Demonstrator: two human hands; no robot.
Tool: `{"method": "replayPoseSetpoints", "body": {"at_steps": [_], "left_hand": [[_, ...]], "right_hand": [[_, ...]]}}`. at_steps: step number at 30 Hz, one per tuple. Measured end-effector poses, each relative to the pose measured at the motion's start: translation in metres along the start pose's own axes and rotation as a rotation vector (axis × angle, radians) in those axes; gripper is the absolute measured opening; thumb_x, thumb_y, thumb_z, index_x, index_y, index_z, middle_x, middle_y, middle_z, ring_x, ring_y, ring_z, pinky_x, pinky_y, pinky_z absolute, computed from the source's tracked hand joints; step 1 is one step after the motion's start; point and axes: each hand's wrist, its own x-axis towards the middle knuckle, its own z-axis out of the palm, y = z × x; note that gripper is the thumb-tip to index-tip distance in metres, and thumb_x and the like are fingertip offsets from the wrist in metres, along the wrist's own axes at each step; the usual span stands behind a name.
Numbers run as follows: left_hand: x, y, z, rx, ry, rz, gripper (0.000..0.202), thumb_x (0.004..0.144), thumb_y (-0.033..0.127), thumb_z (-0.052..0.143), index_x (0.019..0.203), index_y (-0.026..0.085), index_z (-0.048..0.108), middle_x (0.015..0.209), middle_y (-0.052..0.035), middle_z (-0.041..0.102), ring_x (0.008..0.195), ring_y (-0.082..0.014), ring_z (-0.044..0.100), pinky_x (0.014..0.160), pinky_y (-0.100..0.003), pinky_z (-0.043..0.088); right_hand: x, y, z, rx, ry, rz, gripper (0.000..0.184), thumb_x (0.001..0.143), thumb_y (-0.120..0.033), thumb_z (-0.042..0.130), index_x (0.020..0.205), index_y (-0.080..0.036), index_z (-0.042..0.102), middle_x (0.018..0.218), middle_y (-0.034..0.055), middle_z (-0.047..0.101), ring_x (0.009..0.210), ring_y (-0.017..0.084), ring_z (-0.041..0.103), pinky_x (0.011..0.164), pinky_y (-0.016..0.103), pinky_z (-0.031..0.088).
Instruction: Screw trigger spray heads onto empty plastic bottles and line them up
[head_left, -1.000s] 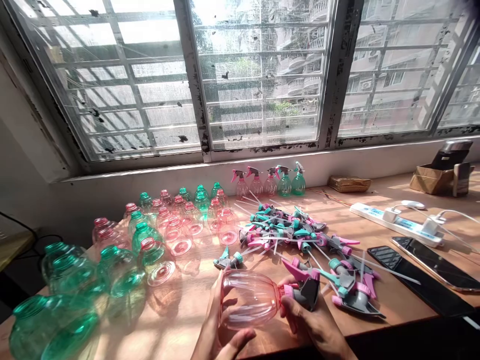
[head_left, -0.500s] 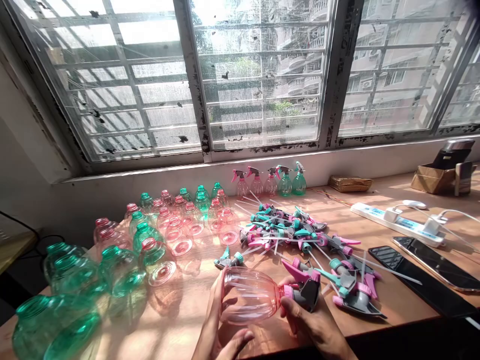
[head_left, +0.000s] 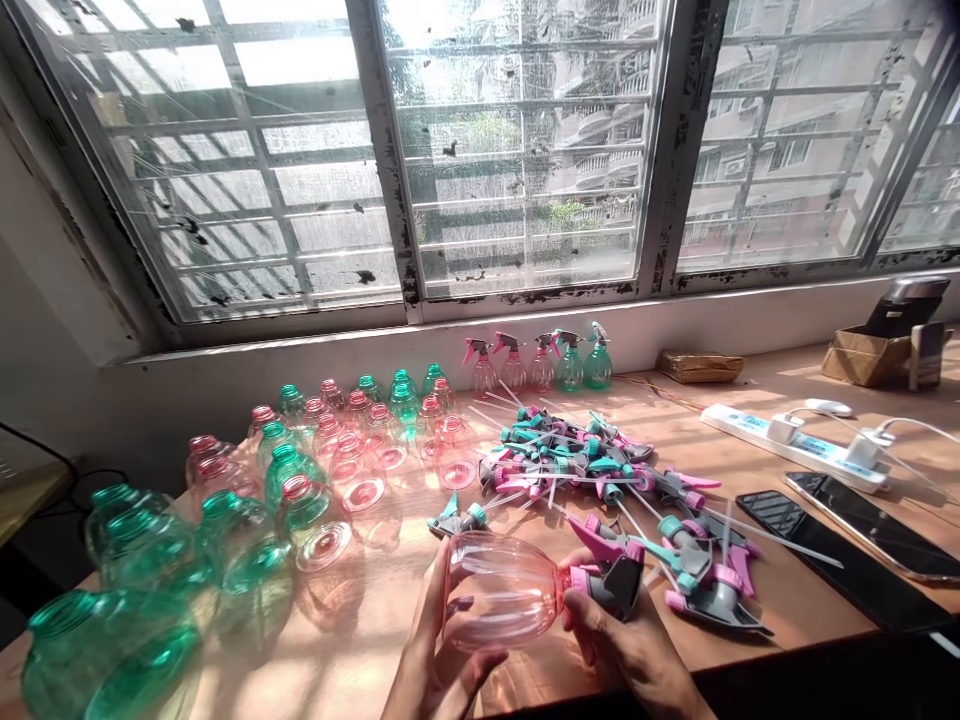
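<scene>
My left hand (head_left: 439, 645) cups the body of a clear pink plastic spray bottle (head_left: 501, 590), which lies on its side just above the wooden tabletop. My right hand (head_left: 622, 650) grips the grey and pink trigger sprayer head (head_left: 619, 585) at the bottle's neck. Right beside that hand lies a heap of loose trigger sprayer heads (head_left: 694, 565) with long dip tubes. Further back, several empty pink and green bottles (head_left: 315, 500) stand and lie to the left, and several assembled spray bottles (head_left: 540, 367) stand in a row.
The wooden table (head_left: 810, 590) runs along a barred window (head_left: 517, 150). To the right are a white power strip (head_left: 795, 450) with plugged-in cables, dark phones (head_left: 870, 525) and a cardboard box (head_left: 862, 360). A small brown packet (head_left: 700, 367) sits by the wall.
The bottle and sprayer head have shifted slightly in my hands, with the head turned a little at the neck. My grip on both remains.
</scene>
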Motion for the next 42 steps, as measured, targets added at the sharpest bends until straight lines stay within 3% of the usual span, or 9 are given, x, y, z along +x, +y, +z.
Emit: {"method": "replayPoseSetpoints", "body": {"at_steps": [4,10,19,23,26,33,36,39,42], "left_hand": [[-0.004,0.006,-0.002,0.005,-0.034,-0.046,0.100,0.085,0.063,0.079,0.167,0.041,0.025,0.156,-0.0120,0.049,0.139,-0.0401,0.054,0.118,-0.052,0.047],[0.001,0.005,0.002,0.029,-0.016,-0.027,0.101,0.084,0.066,0.078,0.166,0.039,0.027,0.156,-0.0122,0.052,0.130,-0.0370,0.061,0.118,-0.052,0.046],[0.003,0.003,0.009,0.004,0.035,-0.022,0.101,0.084,0.067,0.077,0.166,0.045,0.022,0.159,-0.0110,0.046,0.120,-0.0324,0.064,0.101,-0.043,0.059],[0.002,0.010,0.008,0.032,0.008,0.045,0.116,0.078,0.068,0.082,0.169,0.040,0.016,0.161,-0.0123,0.046,0.125,-0.0377,0.060,0.109,-0.050,0.053],[0.002,0.011,0.005,0.008,-0.028,0.021,0.110,0.081,0.067,0.080,0.168,0.038,0.020,0.159,-0.0129,0.046,0.124,-0.0365,0.061,0.109,-0.050,0.053],[0.004,0.001,0.007,0.065,-0.003,0.026,0.103,0.084,0.065,0.078,0.167,0.041,0.021,0.169,-0.0113,0.030,0.123,-0.0338,0.060,0.112,-0.051,0.050],[0.004,0.003,0.009,0.035,-0.015,0.039,0.099,0.089,0.066,0.072,0.168,0.041,0.017,0.165,-0.0126,0.036,0.123,-0.0336,0.063,0.113,-0.052,0.050],[0.003,0.005,0.006,0.032,-0.034,0.024,0.108,0.084,0.066,0.078,0.169,0.040,0.016,0.158,-0.0131,0.045,0.125,-0.0360,0.063,0.113,-0.052,0.051],[0.002,0.004,0.002,0.024,-0.034,0.023,0.109,0.082,0.064,0.081,0.168,0.043,0.017,0.163,-0.0103,0.040,0.129,-0.0365,0.061,0.114,-0.051,0.050]], "right_hand": [[0.000,-0.001,-0.001,-0.021,-0.022,0.016,0.048,0.085,-0.063,0.081,0.095,-0.017,0.070,0.064,0.0009,0.069,0.044,0.010,0.053,0.045,0.023,0.044],[0.000,0.000,-0.001,0.009,-0.006,0.015,0.049,0.084,-0.062,0.083,0.100,-0.018,0.067,0.063,0.0001,0.069,0.043,0.011,0.052,0.044,0.024,0.043],[0.000,0.003,-0.003,-0.010,-0.036,0.017,0.049,0.084,-0.063,0.082,0.099,-0.018,0.069,0.065,0.0013,0.070,0.044,0.013,0.053,0.044,0.025,0.046],[-0.001,0.001,-0.003,-0.035,-0.037,0.014,0.047,0.086,-0.062,0.081,0.100,-0.019,0.070,0.064,0.0004,0.069,0.045,0.012,0.054,0.046,0.024,0.044],[0.000,-0.001,-0.001,-0.021,-0.032,0.009,0.048,0.084,-0.063,0.082,0.097,-0.018,0.070,0.064,0.0009,0.069,0.044,0.011,0.053,0.045,0.023,0.043],[0.000,0.000,0.001,0.013,0.012,0.018,0.048,0.083,-0.062,0.084,0.097,-0.019,0.069,0.062,-0.0003,0.069,0.042,0.011,0.051,0.043,0.023,0.043],[0.000,0.000,0.001,-0.003,0.007,0.016,0.048,0.084,-0.061,0.084,0.100,-0.019,0.068,0.062,0.0003,0.070,0.043,0.011,0.052,0.043,0.022,0.043],[0.000,0.000,0.000,-0.016,0.002,0.018,0.047,0.084,-0.062,0.083,0.098,-0.019,0.068,0.063,0.0004,0.070,0.043,0.011,0.053,0.043,0.023,0.044],[0.001,0.000,-0.001,-0.040,-0.014,0.019,0.047,0.084,-0.062,0.083,0.093,-0.018,0.069,0.062,0.0009,0.068,0.043,0.011,0.053,0.044,0.024,0.044]]}}
